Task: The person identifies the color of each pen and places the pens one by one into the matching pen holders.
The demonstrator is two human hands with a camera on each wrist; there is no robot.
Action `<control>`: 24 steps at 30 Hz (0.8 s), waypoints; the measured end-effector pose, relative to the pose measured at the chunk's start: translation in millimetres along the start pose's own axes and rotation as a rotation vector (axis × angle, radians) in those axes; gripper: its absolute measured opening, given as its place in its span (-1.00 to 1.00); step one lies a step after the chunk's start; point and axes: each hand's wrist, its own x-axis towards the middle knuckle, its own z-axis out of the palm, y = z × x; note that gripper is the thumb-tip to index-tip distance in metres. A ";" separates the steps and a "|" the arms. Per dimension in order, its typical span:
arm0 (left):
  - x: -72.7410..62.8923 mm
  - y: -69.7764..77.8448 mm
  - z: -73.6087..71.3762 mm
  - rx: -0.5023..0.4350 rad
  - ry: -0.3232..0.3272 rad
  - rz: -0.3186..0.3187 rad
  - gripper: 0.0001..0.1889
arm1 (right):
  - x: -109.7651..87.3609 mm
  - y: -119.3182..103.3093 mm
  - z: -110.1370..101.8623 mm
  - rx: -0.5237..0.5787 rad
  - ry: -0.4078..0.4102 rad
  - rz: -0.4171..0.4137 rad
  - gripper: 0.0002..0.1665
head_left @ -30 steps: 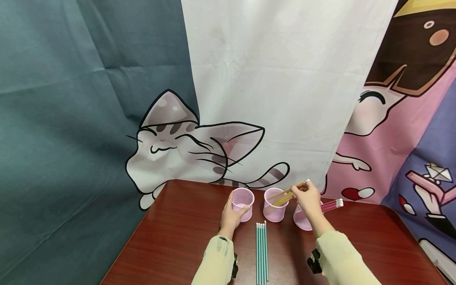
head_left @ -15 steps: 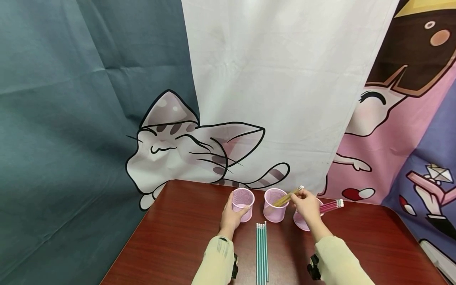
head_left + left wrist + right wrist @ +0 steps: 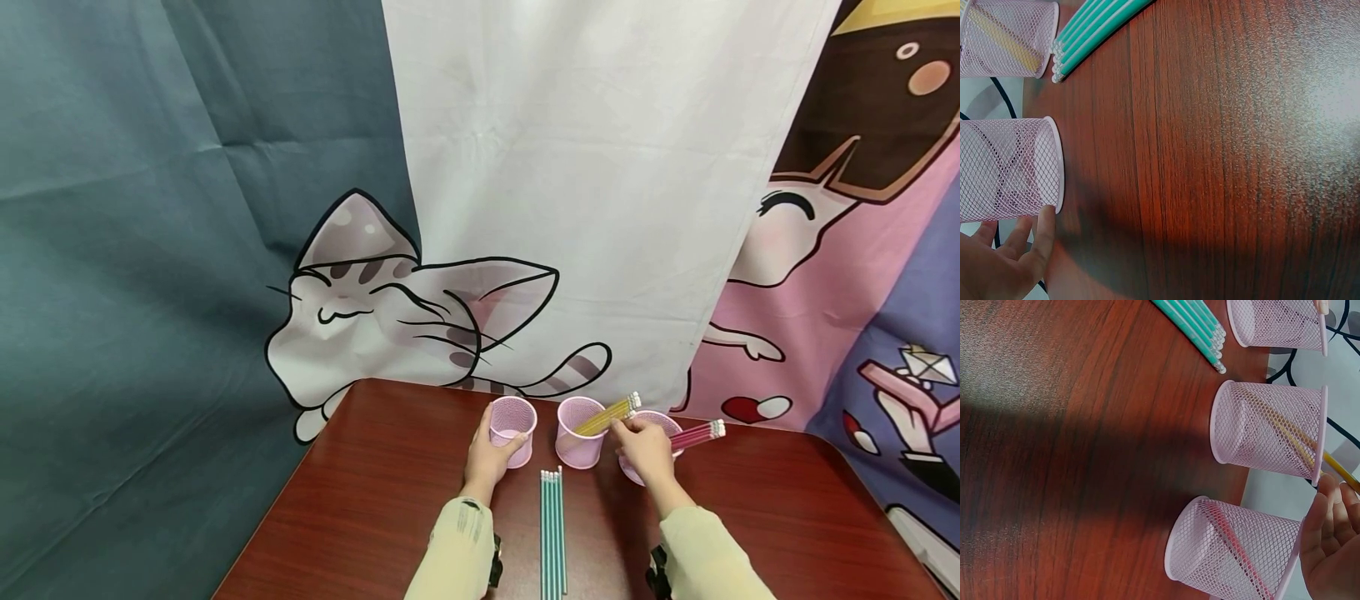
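Note:
Three pink mesh pencil cups stand in a row at the back of the table. My left hand holds the left cup, its thumb across the front and its fingers on the left side. The left cup has no pencils in it. Yellow pencils lean to the right in the middle cup, white eraser ends up. My right hand is just right of that cup, fingertips at its rim below the pencils, fingers relaxed. It partly hides the right cup, which holds dark pink pencils.
Several teal pencils lie side by side on the brown wooden table, in front of the cups. Close behind the table's back edge hangs a cartoon-printed cloth.
The yellow pencils have come together and settled against the middle cup's rim. My right hand has let go of them and moved down a little. The left hand stays on its cup.

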 end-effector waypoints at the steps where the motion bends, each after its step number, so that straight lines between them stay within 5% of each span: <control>1: -0.1 0.0 0.1 0.001 0.003 0.004 -0.13 | -0.1 0.4 0.4 0.003 -0.002 0.002 -0.58; 17: 2.4 -1.9 0.3 -0.011 -0.033 -0.036 -0.09 | -5.5 14.3 -2.8 0.086 -0.012 0.028 -0.62; 24: 2.2 -1.4 0.5 0.004 -0.028 -0.028 -0.10 | -12.9 29.9 -14.3 -0.093 0.072 0.006 -0.58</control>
